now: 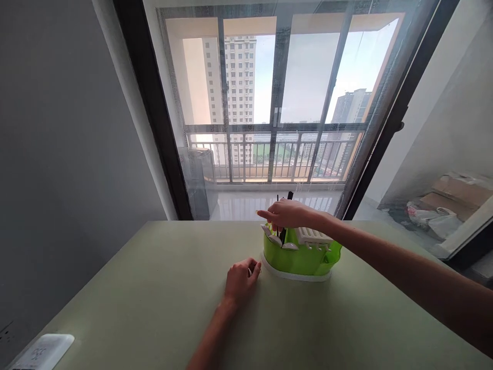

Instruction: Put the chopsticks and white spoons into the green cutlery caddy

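Note:
A bright green caddy with a white base point(292, 261) stands on the table, holding white spoon-like pieces point(289, 246) along its front rim and dark sticks point(283, 236) upright inside. Over its left part is my right hand point(288, 213), fingers curled and one finger stretched to the left. A small yellow spot shows at that fingertip. Dark sticks pass behind this hand, and whatever its fingers hold is hidden. My left hand point(242, 280) rests on the table just left of the caddy, its fingers curled closed; I cannot make out what is inside them.
The pale green table point(173, 288) reaches to a large glass door with a dark frame point(154, 103). A white slotted piece point(314, 235) sits on the caddy's right part. At the table's near left corner lies a white object point(44, 352). Cardboard boxes point(458, 195) are beyond, at right.

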`<state>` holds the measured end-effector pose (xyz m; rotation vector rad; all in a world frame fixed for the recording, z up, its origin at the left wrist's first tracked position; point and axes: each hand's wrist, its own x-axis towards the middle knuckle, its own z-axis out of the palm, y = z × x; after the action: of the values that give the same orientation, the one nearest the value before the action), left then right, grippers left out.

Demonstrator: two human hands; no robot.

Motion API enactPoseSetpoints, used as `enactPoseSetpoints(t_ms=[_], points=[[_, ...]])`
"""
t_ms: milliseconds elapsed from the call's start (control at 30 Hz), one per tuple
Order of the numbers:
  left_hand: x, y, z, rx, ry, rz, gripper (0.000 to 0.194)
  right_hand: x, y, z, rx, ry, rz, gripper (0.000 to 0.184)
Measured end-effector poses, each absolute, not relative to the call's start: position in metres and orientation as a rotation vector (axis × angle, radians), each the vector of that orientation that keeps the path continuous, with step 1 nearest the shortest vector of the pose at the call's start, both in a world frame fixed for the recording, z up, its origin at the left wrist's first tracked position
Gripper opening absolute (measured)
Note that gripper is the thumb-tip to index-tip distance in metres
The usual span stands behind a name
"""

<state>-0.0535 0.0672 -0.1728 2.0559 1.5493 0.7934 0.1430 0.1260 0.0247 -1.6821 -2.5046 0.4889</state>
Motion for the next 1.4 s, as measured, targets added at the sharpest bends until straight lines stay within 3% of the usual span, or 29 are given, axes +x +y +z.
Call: enactPoseSetpoints(t_ms=[200, 400, 1400], points=[[-0.054, 0.067, -0.172, 2.063, 1.537, 0.809, 0.036, 0.157, 0.119, 0.015, -1.594, -2.431, 0.317, 0.048], [-0.054, 0.067, -0.174, 2.069, 1.533, 0.817, 0.036, 0.168, 0.107, -0.009, -1.522, -2.281, 0.201, 0.032], [-0.055, 0.069, -0.172, 2.05, 1.54, 0.838, 0.043, 0.351, 0.13, -0.043, -1.493, -2.135, 0.174, 0.042]])
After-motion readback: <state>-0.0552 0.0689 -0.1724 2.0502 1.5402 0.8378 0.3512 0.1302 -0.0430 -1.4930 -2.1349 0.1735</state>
